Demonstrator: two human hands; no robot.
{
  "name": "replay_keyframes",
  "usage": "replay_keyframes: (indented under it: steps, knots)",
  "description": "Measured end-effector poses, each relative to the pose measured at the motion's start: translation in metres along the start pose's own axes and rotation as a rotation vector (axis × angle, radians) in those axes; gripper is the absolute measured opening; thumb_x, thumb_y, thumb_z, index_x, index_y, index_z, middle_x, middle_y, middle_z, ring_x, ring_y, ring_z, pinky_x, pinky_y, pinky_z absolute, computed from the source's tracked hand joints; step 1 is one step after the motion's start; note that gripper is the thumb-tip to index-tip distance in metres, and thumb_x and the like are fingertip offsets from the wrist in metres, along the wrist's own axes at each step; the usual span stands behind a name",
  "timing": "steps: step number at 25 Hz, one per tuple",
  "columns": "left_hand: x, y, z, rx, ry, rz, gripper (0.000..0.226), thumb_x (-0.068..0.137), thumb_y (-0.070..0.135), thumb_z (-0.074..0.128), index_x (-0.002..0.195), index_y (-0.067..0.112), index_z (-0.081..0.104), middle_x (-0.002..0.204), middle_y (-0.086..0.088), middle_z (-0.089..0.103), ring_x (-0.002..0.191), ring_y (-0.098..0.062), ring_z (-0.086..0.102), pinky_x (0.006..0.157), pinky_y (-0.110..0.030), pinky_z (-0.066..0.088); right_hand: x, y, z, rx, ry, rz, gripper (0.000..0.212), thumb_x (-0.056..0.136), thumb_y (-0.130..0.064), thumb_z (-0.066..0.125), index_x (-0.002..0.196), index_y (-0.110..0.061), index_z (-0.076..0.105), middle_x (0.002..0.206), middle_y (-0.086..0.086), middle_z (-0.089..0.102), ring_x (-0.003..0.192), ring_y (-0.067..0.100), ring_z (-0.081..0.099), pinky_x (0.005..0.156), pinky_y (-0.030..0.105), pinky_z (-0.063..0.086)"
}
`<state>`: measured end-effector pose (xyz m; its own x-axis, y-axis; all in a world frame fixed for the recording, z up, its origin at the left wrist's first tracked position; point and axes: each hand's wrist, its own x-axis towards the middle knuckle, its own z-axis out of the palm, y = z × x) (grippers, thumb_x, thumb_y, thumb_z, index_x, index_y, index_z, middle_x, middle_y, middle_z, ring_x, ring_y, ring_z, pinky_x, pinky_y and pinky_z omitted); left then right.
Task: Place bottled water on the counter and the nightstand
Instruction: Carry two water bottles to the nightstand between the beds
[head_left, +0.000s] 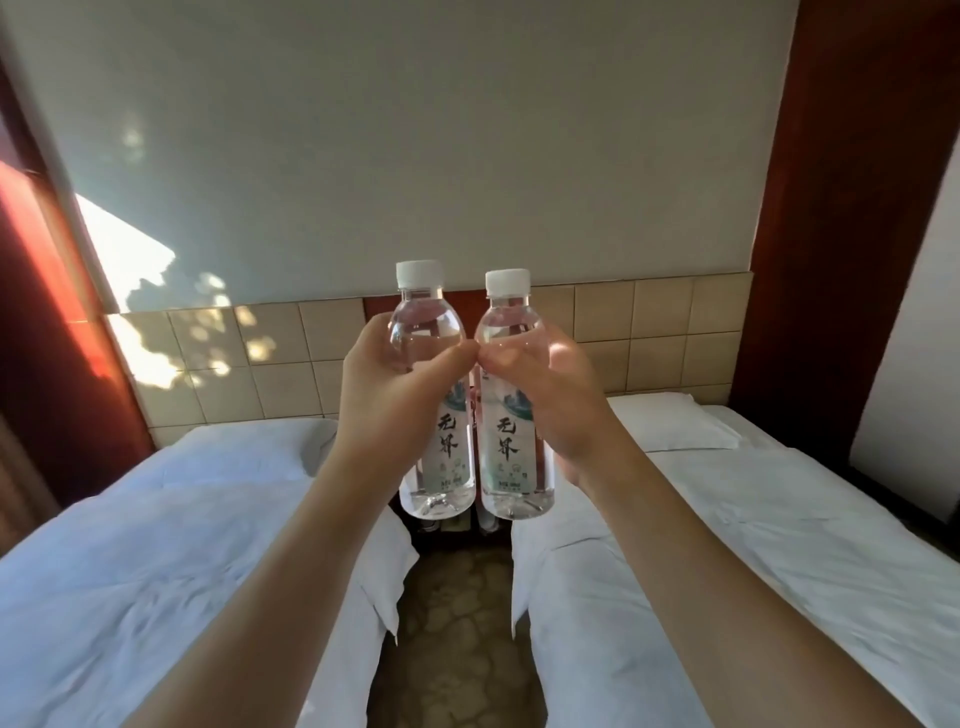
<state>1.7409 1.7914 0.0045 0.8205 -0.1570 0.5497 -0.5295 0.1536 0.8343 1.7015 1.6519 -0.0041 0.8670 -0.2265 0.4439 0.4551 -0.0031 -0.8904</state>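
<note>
A pale wall (415, 130) is filling the upper view, with sunlight patching its left part and a band of beige tiled panelling (649, 332) running along its foot. Dark red-brown wood panels (841, 208) are standing at the right and left edges. Two beds are lying side by side: the left bed (156, 519) and the right bed (753, 545), both in white sheets, with a white pillow (670, 421) resting at the head of the right one. A strip of mottled stone floor (457, 623) is running between them.

Both arms are reaching forward over the gap. The left hand (384, 400) is gripping the left bottle (434, 374) around its middle, fingers (441, 364) curled tight on it. The right hand (556, 395) is gripping the right bottle (511, 405) likewise, fingers clamped round it. The thumbs are almost touching.

Both bottles are being held upright in the air, just beside each other, above the floor strip. Each is clear plastic, white-capped, labelled, and filled with water nearly to the neck.
</note>
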Motion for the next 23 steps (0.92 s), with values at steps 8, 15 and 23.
replay_keyframes:
  steps: [8, 15, 23]
  knots:
    - [0.149, -0.12, -0.029, -0.026, 0.03, -0.022, 0.036, 0.076, 0.018, 0.076, 0.109, 0.011, 0.065, 0.083, 0.0, 0.072, 0.075, -0.013, 0.074, 0.065, -0.027, 0.056, 0.161, 0.099, 0.025, -0.026, -0.003, 0.027, 0.028, 0.089, -0.021, 0.071, 0.114, -0.011, 0.062, 0.099, 0.011, 0.075, 0.088, 0.022, 0.076, 0.07, 0.03, 0.06]
    - [0.341, -0.238, -0.066, -0.085, 0.017, 0.014, 0.034, 0.074, 0.019, 0.076, 0.106, 0.014, 0.066, 0.088, -0.001, 0.071, 0.078, -0.013, 0.072, 0.062, -0.021, 0.055, 0.353, 0.183, 0.065, -0.098, 0.047, 0.022, 0.023, 0.089, -0.023, 0.07, 0.112, -0.02, 0.064, 0.098, 0.004, 0.076, 0.084, 0.015, 0.076, 0.064, 0.021, 0.059]
    - [0.508, -0.347, -0.055, -0.026, -0.033, 0.067, 0.035, 0.074, 0.028, 0.078, 0.104, 0.018, 0.062, 0.088, 0.006, 0.072, 0.081, -0.01, 0.073, 0.068, -0.022, 0.058, 0.527, 0.267, 0.053, -0.07, 0.094, -0.013, 0.017, 0.09, -0.014, 0.068, 0.1, -0.027, 0.064, 0.082, -0.009, 0.075, 0.08, 0.012, 0.076, 0.063, 0.021, 0.058]
